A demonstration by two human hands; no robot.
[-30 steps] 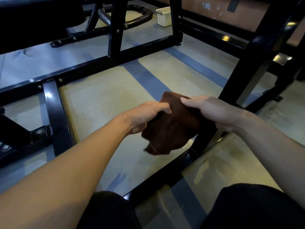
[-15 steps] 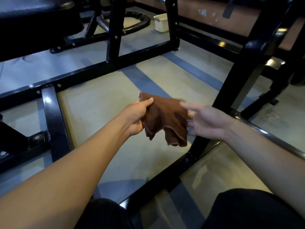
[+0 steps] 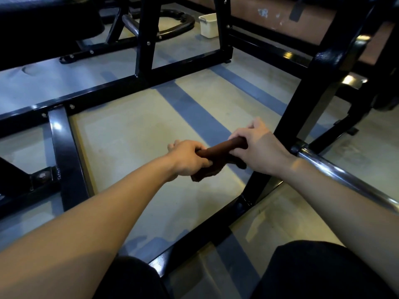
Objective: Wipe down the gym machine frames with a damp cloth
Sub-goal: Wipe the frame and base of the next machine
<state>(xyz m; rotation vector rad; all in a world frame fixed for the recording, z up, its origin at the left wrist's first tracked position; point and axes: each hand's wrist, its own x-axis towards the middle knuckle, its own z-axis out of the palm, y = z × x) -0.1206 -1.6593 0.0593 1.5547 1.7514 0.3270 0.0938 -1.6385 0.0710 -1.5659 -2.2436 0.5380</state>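
Cloth [image 3: 218,155], one brown piece twisted into a thick roll, is held in the air between two hands: left hand [image 3: 187,158] grips one end, right hand [image 3: 257,147] grips the other. Beneath, one black machine frame [image 3: 64,147] stands on the floor [image 3: 133,137]; one white tub [image 3: 208,25] sits far behind.
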